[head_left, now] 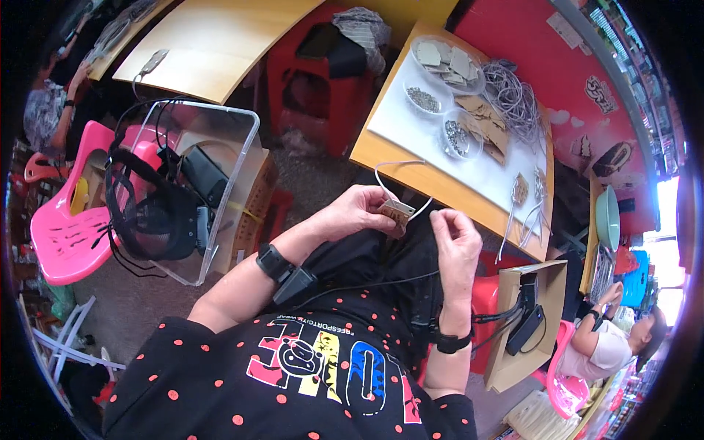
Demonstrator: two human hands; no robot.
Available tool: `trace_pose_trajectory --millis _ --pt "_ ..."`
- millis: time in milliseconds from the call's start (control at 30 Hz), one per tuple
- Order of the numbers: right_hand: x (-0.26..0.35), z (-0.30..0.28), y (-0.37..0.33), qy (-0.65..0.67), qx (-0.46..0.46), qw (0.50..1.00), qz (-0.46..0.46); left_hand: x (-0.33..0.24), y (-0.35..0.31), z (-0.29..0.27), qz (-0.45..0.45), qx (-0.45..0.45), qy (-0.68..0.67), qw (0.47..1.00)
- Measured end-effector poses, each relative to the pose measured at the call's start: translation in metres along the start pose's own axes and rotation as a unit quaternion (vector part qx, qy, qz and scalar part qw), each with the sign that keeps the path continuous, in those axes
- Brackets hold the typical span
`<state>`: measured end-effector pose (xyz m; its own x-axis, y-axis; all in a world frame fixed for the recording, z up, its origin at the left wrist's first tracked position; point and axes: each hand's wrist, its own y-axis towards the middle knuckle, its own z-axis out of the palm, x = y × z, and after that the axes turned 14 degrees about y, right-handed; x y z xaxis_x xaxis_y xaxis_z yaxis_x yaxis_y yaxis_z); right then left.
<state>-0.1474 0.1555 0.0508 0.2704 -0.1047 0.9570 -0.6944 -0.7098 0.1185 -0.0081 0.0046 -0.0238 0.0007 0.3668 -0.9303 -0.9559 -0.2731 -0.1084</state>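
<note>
My left hand [361, 210] pinches a small tan tag-like plate [397, 213] over my lap, near the table's front edge. A thin grey-white cord [378, 176] loops up from the plate and back down beside it. Just to the right, my right hand [456, 233] has its thumb and fingertips pressed together; whatever they may hold is too small to make out. That hand is apart from the plate. Finished-looking corded tan pieces [519, 189] lie on the white sheet [396, 121] at the table's right side.
On the table [370, 150] are small metal parts [423, 100] in bowls, pale plates [447, 62], brown plates [486, 125] and bundled grey cord [511, 92]. A clear bin [253, 147] stands left, a cardboard box [502, 345] right. Another person [598, 345] sits far right.
</note>
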Motion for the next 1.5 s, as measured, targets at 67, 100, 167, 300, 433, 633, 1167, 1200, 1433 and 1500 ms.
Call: trace_pose_trajectory --millis 67,100,167,300,433,633,1167,1200,1433,1500 --pt "0.013 0.001 0.013 -0.033 0.003 0.999 0.016 0.006 0.003 0.005 0.025 -0.029 0.105 0.994" --pt "0.01 0.005 0.02 -0.099 0.045 0.99 -0.092 0.008 0.004 0.009 0.026 -0.039 0.132 0.99" --pt "0.008 0.014 0.028 -0.18 0.135 0.964 -0.144 -0.001 0.001 0.017 0.009 -0.036 0.147 0.988" --pt "-0.008 0.023 0.043 -0.18 0.206 0.958 -0.087 -0.002 0.003 0.017 -0.01 -0.019 0.13 0.991" --pt "-0.003 0.011 0.051 0.123 0.129 0.983 0.05 -0.009 0.002 0.006 -0.032 -0.009 -0.067 0.997" --pt "0.021 -0.014 0.04 0.297 0.123 0.945 0.053 -0.014 0.003 -0.002 -0.016 -0.028 -0.179 0.983" --pt "0.027 -0.043 0.037 0.445 0.067 0.892 0.043 -0.043 0.013 0.015 0.029 0.027 -0.113 0.993" --pt "0.026 -0.046 0.037 0.456 0.056 0.887 0.03 -0.044 0.014 0.016 0.028 0.027 -0.113 0.993" --pt "0.041 -0.066 0.045 0.522 -0.001 0.853 -0.021 -0.048 0.02 0.013 0.011 0.009 0.101 0.995" --pt "0.044 -0.066 0.048 0.53 -0.051 0.845 -0.046 -0.048 0.022 0.013 0.015 -0.002 0.156 0.988"
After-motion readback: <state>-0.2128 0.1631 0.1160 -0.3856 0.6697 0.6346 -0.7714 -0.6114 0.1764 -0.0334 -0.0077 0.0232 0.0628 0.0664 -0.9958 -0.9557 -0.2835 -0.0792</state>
